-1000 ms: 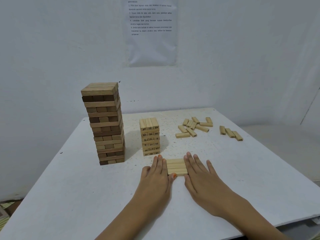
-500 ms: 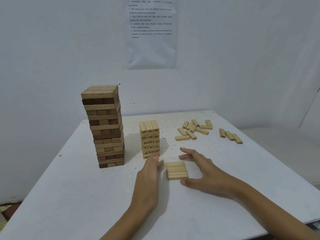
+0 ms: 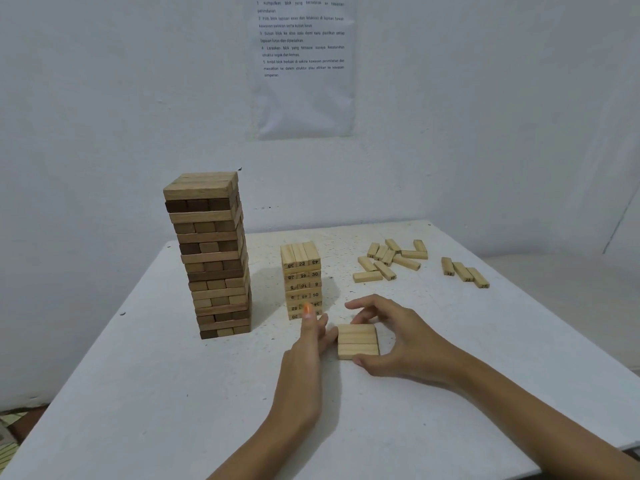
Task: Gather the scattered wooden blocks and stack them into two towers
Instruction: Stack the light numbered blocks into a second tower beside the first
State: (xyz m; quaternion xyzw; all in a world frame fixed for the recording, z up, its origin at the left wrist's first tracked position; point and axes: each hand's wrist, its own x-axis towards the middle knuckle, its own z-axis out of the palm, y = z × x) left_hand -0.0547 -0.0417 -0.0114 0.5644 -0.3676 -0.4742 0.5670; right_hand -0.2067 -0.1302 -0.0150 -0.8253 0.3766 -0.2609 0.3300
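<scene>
Right hand [image 3: 398, 341] has closed on block row [image 3: 356, 341], numbered tower [image 3: 301, 278] just behind.

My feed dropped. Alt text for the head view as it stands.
Two hands frame a row of three blocks on the white table: the left hand sets straight fingers against its left edge, the right hand curls around its right side. Behind stand a tall brown tower and a shorter numbered tower; loose blocks lie far right.
</scene>
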